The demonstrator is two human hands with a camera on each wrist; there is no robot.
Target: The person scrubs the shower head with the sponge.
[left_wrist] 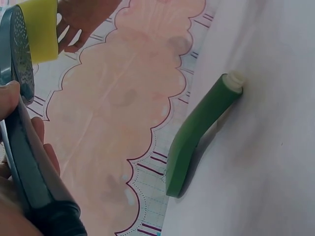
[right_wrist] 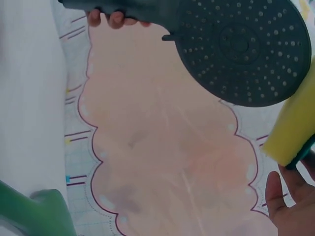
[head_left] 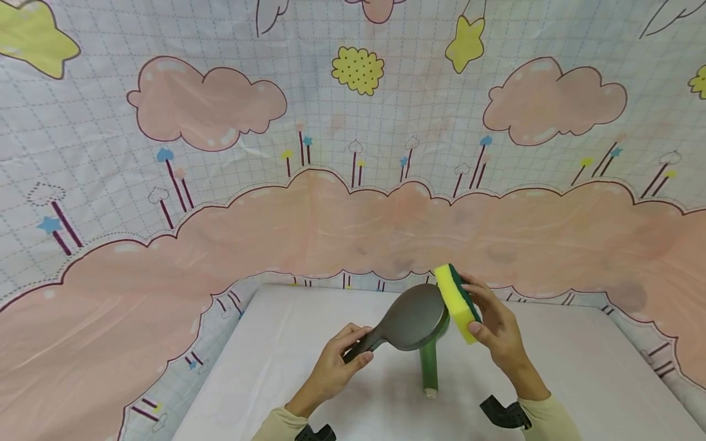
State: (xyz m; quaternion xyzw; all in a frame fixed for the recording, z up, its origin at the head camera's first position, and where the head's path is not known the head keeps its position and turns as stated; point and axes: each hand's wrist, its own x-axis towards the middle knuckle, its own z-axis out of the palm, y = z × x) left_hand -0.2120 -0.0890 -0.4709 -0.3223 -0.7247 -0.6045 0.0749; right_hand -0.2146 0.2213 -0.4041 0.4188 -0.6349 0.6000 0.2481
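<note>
My left hand (head_left: 337, 362) grips the handle of a dark grey shower head (head_left: 415, 317), its round head tilted up and to the right. In the right wrist view the shower head's nozzle face (right_wrist: 241, 44) shows, dotted with many small pale nozzles. My right hand (head_left: 499, 324) holds a yellow sponge (head_left: 455, 301) with a dark green scouring side, thumb on one side and fingers on the other. The sponge's yellow side meets the rim of the shower head, away from the handle.
A green, bent, tube-like object (left_wrist: 199, 130) with a pale tip lies on the white table (head_left: 265, 349), partly behind the shower head in the head view. Behind the table hangs a printed cloth (head_left: 353, 233) with clouds and stars. Black straps (head_left: 504, 411) circle the wrists.
</note>
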